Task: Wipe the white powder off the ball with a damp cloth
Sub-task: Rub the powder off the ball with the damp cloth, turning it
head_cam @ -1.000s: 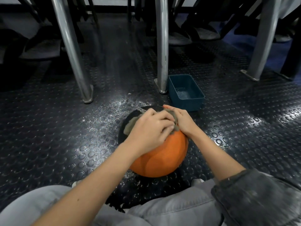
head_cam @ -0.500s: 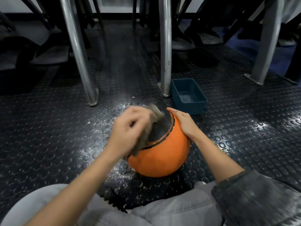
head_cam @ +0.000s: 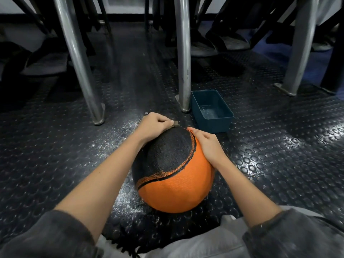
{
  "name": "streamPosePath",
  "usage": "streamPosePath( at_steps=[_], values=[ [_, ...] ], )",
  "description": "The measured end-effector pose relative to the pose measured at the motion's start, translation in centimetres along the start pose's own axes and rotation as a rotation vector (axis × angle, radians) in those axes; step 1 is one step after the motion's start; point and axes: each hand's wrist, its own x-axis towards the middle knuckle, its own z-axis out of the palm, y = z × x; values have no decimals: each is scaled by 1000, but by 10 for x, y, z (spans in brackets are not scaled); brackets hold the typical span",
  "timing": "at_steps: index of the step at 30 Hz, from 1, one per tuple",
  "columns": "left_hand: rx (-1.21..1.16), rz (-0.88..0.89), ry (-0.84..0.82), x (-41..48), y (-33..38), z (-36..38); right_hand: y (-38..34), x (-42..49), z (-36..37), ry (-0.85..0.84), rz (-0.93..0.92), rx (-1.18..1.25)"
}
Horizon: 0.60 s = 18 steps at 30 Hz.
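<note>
Under two hands sits one ball (head_cam: 176, 175) on the floor (head_cam: 55, 155). Left hand (head_cam: 154, 125) fingers curl tight on one cloth (head_cam: 176, 124) at the ball's far top. Right hand (head_cam: 206, 146) fingers lie together, flat on the ball. Past them, one blue tub (head_cam: 212, 125) holds a little water.

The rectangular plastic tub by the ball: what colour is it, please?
The rectangular plastic tub is dark teal; head view.

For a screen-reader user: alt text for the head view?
A person's left hand grips a grey cloth at the far top of an orange-and-black ball on a studded floor; the right hand steadies its side. A teal tub sits beyond.
</note>
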Motion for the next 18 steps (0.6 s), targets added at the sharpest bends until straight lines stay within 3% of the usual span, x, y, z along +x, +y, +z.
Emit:
streamPosePath(
  at_steps=[10, 18],
  values=[
    [230, 545, 37, -36, 18, 22, -2, 4, -3, -2, -3, 8],
    [390, 801, 95, -82, 0, 40, -2, 3, -5, -97, -55, 33]
  ],
)
